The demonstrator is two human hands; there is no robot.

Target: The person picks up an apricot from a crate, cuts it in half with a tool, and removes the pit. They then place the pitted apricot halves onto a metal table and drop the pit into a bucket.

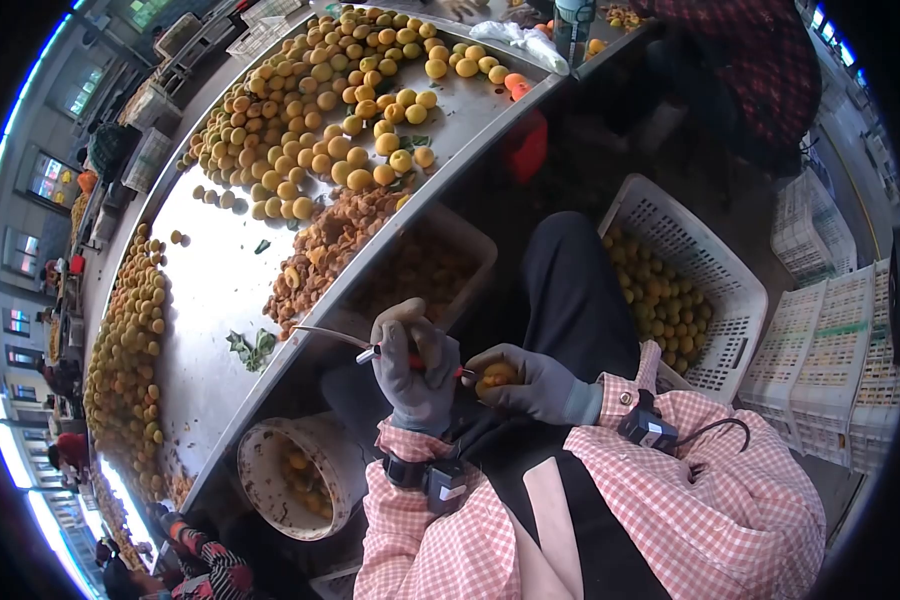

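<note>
My left hand, in a grey glove, is closed around a slim pitting tool with a white end. A red part of the tool shows on the other side of the fingers, close to the fruit. A thin curved metal strip lies beyond the white end, by the table edge. In my right hand, also gloved, is an apricot, its skin orange-brown, held by thumb and fingers. Both hands are above my lap, just off the metal table.
Apricots and a heap of brown pieces lie on the table. A white bucket stands below its edge. To the right are a white crate of apricots and stacked crates. Other people sit nearby.
</note>
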